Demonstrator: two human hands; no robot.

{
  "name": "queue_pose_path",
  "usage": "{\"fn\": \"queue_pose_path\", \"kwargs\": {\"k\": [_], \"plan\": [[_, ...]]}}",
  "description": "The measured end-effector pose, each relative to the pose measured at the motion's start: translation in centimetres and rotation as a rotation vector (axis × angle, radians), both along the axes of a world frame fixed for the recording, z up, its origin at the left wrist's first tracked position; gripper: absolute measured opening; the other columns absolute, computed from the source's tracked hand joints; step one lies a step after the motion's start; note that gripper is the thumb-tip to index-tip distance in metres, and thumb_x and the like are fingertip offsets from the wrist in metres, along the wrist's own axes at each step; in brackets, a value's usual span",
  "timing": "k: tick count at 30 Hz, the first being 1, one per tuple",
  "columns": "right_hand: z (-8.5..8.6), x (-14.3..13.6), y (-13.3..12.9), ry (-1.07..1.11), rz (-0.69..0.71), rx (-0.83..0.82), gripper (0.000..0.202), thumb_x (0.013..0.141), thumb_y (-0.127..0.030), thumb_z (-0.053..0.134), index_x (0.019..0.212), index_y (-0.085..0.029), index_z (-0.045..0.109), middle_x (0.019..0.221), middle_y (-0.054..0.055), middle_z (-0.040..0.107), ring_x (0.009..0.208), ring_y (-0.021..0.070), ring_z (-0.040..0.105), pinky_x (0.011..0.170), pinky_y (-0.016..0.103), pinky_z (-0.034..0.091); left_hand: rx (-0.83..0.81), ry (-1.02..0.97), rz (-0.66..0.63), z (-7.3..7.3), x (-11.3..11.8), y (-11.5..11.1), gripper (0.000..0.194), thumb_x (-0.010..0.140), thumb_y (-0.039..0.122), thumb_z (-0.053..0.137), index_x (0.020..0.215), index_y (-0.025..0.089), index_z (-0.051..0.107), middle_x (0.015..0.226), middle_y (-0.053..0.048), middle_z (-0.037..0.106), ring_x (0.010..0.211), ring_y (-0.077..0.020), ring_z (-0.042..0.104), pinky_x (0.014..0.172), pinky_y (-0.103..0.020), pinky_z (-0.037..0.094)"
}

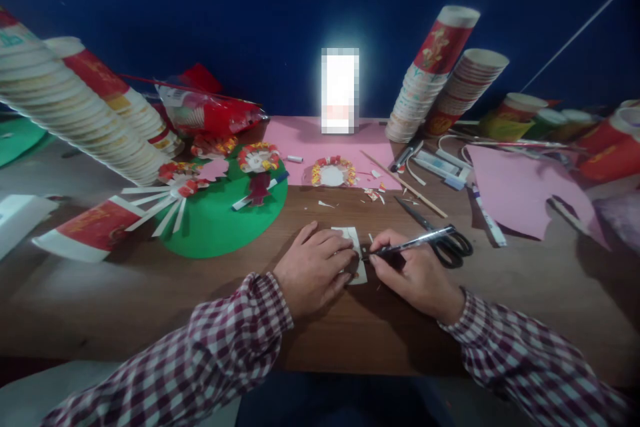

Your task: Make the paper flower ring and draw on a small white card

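On the tabletop (320, 340), the left hand's (317, 267) fingers lie spread and flat over the white card (354, 250), pressing on it and holding nothing between them, while just to its right the right hand's (413, 270) fingers are closed round a dark pen (413, 241), its tip at the card's right edge. Beyond the card are paper scraps (375, 195) and a red-and-yellow ring (333, 173) on pink paper (290, 133); to its right lie black scissors (447, 247), and to its left a green sheet (215, 230).
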State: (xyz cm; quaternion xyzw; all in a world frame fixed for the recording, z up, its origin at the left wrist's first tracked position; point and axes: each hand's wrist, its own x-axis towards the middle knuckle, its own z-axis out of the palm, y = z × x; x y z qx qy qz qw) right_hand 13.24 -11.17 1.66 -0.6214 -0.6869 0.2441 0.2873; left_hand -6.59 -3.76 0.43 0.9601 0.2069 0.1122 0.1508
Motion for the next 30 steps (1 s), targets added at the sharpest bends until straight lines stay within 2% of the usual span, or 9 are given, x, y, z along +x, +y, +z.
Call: {"fn": "queue_pose_path", "kwargs": {"k": [12,19,23,30], "plan": [[0.15,-0.08,-0.03,-0.013,-0.003,0.005,0.006,0.083,-0.024,0.051,0.085,-0.019,0.055,0.065,-0.002,0.058,0.059,0.0132,0.054,0.059,0.026,0.041,-0.018,0.007,-0.002,0.19,0.00,0.04,0.025,0.088,0.028,0.046,0.109,0.022,0.057,0.120,-0.005,0.059,0.119,-0.0227,0.048,0.108,-0.052,0.022],[-0.01,0.07,-0.16,0.060,-0.027,0.009,0.005,0.082,-0.021,0.051,0.087,-0.019,0.053,0.064,-0.003,0.054,0.056,0.0116,0.051,0.057,0.024,0.040,-0.018,-0.020,0.026,0.18,0.02,-0.10,0.030,0.085,0.025,0.049,0.115,0.020,0.052,0.120,-0.007,0.059,0.118,-0.0224,0.048,0.108,-0.050,0.023],[-0.06,0.12,-0.21,0.105,-0.062,0.023,0.005,0.082,-0.020,0.050,0.087,-0.020,0.050,0.063,-0.004,0.050,0.054,0.0106,0.047,0.052,0.023,0.038,-0.018,-0.008,0.011,0.14,-0.01,-0.08,0.024,0.086,0.026,0.048,0.108,0.021,0.055,0.120,-0.005,0.060,0.118,-0.0225,0.048,0.107,-0.051,0.023],[0.10,0.03,-0.04,0.048,-0.033,0.053,0.004,0.084,-0.022,0.050,0.085,-0.020,0.053,0.066,-0.003,0.055,0.059,0.0118,0.050,0.059,0.025,0.040,-0.035,-0.011,0.013,0.14,0.01,-0.11,0.021,0.087,0.028,0.046,0.106,0.023,0.054,0.120,-0.003,0.060,0.118,-0.0220,0.048,0.107,-0.051,0.021]]}}
